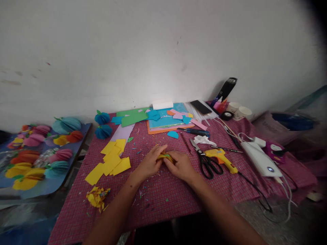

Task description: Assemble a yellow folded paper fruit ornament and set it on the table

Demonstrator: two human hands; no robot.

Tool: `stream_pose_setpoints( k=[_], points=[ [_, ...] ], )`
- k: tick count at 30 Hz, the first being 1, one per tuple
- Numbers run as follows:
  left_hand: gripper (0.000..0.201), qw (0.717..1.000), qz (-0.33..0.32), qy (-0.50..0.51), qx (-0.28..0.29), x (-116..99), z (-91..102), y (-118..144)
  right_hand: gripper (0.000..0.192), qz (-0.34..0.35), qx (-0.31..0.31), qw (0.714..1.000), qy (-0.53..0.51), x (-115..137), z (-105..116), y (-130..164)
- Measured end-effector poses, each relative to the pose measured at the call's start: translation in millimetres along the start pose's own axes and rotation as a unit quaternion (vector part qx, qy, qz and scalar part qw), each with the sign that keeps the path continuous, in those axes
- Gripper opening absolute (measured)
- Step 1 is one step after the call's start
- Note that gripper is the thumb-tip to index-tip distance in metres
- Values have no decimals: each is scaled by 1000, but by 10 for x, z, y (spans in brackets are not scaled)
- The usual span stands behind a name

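At the centre of the frame I have a small yellow paper piece [165,157], with a bit of green showing on it, pinched between both hands just above the surface [163,200]. My left hand [150,162] closes on its left end with the fingers curled over the top; my right hand [180,165] grips the right end, knuckles up, so both are holding the paper and most of it is hidden. I judge it light, thin and soft: it will crease or tear if squeezed hard, so the folded edges are the place to grip, with fingertips only. Left of my hands lie yellow squares [112,160], and a crumpled yellow scrap [97,196] sits lower left. To the right are scissors [205,160] and, touching them, a glue gun [222,158] with its cord trailing off the edge. Toward the wall sits a stack of coloured sheets [166,119], and two blue paper balls [103,125] are upper left of them.
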State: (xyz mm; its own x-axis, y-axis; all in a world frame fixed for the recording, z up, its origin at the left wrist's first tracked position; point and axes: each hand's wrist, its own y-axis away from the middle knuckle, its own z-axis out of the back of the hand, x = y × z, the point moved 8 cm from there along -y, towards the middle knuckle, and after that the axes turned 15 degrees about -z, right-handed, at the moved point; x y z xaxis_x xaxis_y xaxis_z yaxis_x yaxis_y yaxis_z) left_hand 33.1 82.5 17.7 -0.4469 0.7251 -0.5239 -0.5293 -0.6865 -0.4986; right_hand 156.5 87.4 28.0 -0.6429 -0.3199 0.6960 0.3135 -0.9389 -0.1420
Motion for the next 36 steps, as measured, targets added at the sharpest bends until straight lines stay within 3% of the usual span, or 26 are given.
stream_pose_setpoints(
  k=[1, 6, 9, 13, 15, 19, 22, 26, 36],
  points=[
    [63, 1000, 4, 0, -6, -2, 26, -8, 10, -7, 9, 1000, 2, -6, -7, -1],
    [69, 999, 13, -21, -35, -42, 221, -36, 54, -26, 40, 999, -16, -70, -22, 10],
    [71, 997, 23, -39, -59, -78, 365, -32, 71, -19, 72, 995, -72, -98, -22, 31],
    [35, 995, 51, -43, -80, -88, 509, -17, 74, -26, 119, 982, -146, -135, -2, 47],
    [16, 994, 81, -42, -54, -51, 524, 1, 74, -29, 135, 977, -161, -145, 13, 46],
    [30, 987, 124, 62, 76, -25, 352, 75, 74, -23, 166, 973, -156, -144, 21, 41],
    [23, 964, 136, 150, 171, -107, 138, 143, 72, -17, 168, 976, -134, -148, 28, 35],
    [25, 967, 136, 114, 181, -153, 45, 116, 63, -14, 145, 985, -88, -166, 34, 29],
    [13, 971, 140, 55, 187, -118, 90, 89, 58, -18, 118, 990, -70, -148, -4, 18]
  ],
)
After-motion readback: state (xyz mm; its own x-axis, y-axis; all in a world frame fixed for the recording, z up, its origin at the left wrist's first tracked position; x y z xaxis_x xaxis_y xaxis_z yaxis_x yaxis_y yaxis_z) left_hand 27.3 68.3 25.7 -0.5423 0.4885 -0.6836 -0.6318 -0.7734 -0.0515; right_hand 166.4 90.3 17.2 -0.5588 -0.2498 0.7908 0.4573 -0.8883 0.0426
